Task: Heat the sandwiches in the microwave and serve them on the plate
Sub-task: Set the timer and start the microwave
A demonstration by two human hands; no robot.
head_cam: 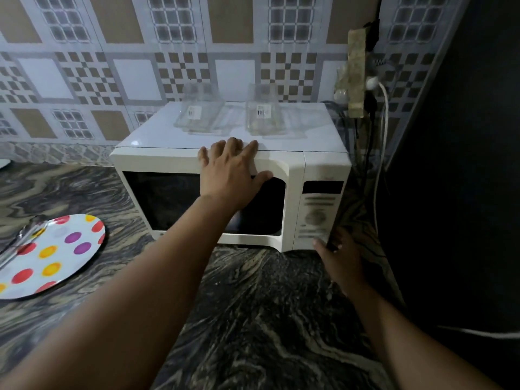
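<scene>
Stretching across a dark marbled counter (253, 319) under patterned wall tiles, the white microwave (292, 164) sits door closed. Left hand (230, 170) flat on its door top, fingers spread. Right hand (342, 263) at the control panel's bottom corner, grip unclear. Two clear jars (263, 114) on top, contents unclear. Polka-dot plate (67, 249) left, tongs (19, 243) resting on it.

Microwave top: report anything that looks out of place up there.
Two clear glass containers stand on the microwave, price stickers still on. Odd spot: they might rattle or shift. Nothing looks spilled or broken.
</scene>
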